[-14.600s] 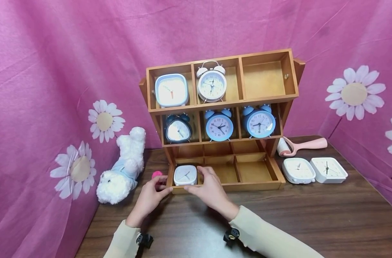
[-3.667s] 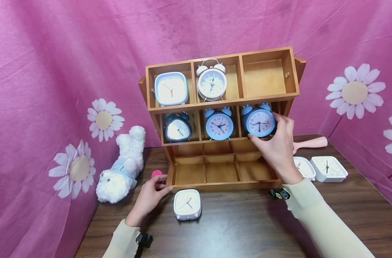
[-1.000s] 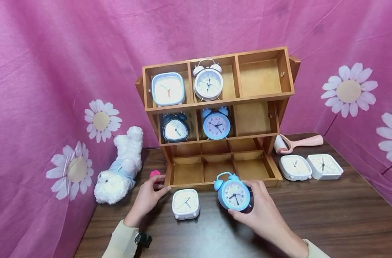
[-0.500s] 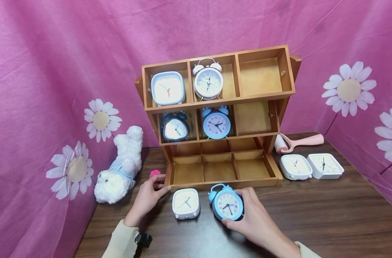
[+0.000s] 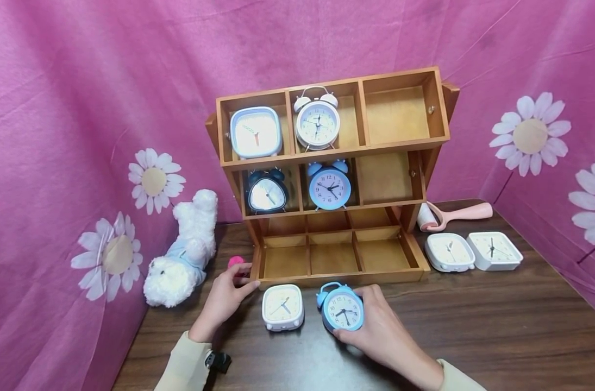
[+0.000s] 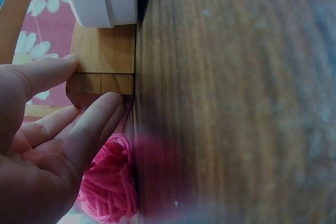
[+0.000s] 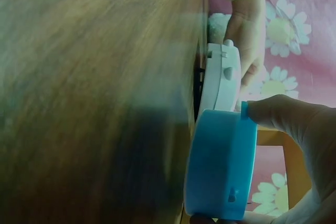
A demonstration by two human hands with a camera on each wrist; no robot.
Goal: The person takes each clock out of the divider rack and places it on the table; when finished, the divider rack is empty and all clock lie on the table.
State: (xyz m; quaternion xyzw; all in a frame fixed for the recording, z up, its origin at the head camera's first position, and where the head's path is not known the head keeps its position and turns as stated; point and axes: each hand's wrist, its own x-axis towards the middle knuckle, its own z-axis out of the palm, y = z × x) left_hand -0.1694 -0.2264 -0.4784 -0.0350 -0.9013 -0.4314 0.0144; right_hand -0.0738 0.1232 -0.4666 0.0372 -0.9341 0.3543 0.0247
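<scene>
My right hand [image 5: 382,331] grips a light blue twin-bell alarm clock [image 5: 343,309] between thumb and fingers, low over the table in front of the wooden rack [image 5: 348,280]. In the right wrist view, the thumb and a finger span the blue clock's [image 7: 218,163] side. Just to its left stands a white square clock [image 5: 282,304]. At the rack's lower left corner, my left hand [image 5: 225,297] holds the wood between thumb and fingers; the left wrist view shows the thumb on the front face [image 6: 105,48] and fingertips by the side. A pink yarn ball [image 6: 108,182] lies beside that hand.
The upper tiers hold a square clock [image 5: 256,132], a white twin-bell clock [image 5: 318,125], a black clock [image 5: 266,194] and another blue clock [image 5: 329,188]. Two white clocks [image 5: 450,251] and a pink-handled roller [image 5: 465,213] lie right, a white plush toy [image 5: 180,260] left.
The white square clock left the lower left compartment for the table. The right hand took the blue clock from the middle tier's right compartment and moved it down and left. The left hand stayed.
</scene>
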